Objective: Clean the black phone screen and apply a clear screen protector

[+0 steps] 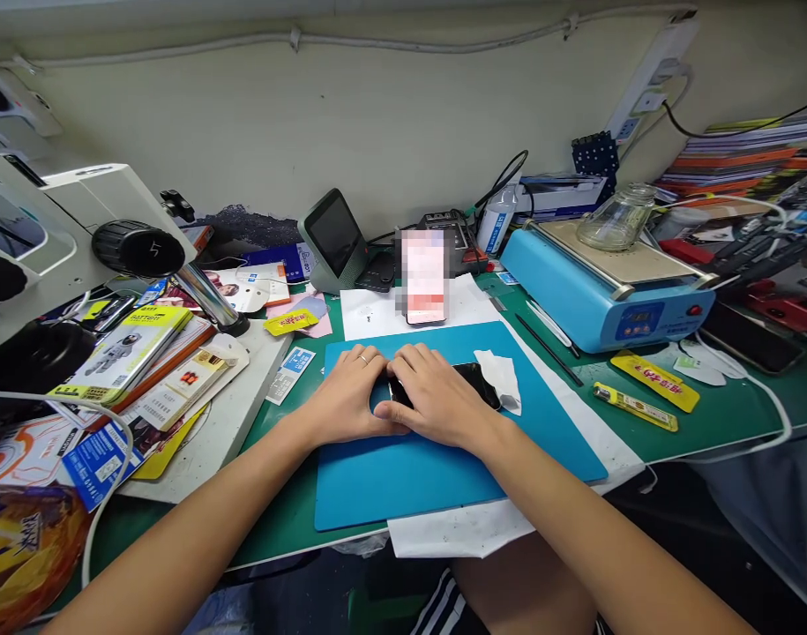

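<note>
A black phone [477,381] lies flat on the blue work mat [443,476], mostly covered by my hands. My left hand [346,397], with a ring on one finger, rests on the phone's left end with fingers curled down. My right hand [436,399] lies over the phone's middle, fingers bent and pressing on it, its fingertips meeting the left hand's. A crumpled white wipe [502,377] sits against the phone's right end. Behind the mat a second phone [425,275] stands upright with its screen lit.
A blue heating plate machine [608,295] with a glass jar [616,218] on it stands at the right. A microscope [78,238] and piled product packages [122,353] crowd the left. Yellow packets [654,381], black tweezers [549,350] and a white cable [766,410] lie right of the mat.
</note>
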`<action>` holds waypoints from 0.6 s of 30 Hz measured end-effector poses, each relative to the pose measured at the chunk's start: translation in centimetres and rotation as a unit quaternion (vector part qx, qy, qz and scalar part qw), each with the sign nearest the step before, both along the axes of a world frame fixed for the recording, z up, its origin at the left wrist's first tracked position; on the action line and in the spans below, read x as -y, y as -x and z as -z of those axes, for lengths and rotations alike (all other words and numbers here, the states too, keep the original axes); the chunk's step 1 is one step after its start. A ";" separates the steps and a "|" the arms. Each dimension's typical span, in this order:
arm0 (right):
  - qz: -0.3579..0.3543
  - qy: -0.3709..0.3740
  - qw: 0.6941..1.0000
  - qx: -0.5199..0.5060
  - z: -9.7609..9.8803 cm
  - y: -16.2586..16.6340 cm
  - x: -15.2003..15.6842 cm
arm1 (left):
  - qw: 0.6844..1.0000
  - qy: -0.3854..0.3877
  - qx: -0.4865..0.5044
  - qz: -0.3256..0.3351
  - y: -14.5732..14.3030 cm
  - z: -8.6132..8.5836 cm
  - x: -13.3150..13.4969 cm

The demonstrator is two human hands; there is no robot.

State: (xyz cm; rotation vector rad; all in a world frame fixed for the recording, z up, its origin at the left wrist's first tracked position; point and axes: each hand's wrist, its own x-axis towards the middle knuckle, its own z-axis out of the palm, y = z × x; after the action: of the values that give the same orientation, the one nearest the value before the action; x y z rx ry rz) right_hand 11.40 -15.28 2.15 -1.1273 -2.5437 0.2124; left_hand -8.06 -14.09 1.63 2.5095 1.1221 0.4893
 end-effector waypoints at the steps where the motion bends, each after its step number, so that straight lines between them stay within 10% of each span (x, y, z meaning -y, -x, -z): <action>1: 0.000 -0.001 1.000 0.000 0.1 0.0 0.0 | 1.000 0.000 0.000 0.001 0.0 0.1 0.0; 18: 0.005 -0.005 1.000 -0.006 0.2 -0.1 -0.2 | 1.000 -0.017 0.011 0.018 0.5 0.9 -0.4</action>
State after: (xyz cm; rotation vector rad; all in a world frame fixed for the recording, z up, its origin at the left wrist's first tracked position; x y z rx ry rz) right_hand 11.50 -15.08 1.94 -1.1317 -2.5245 0.2025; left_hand -8.54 -13.65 0.71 2.5427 1.0660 0.5291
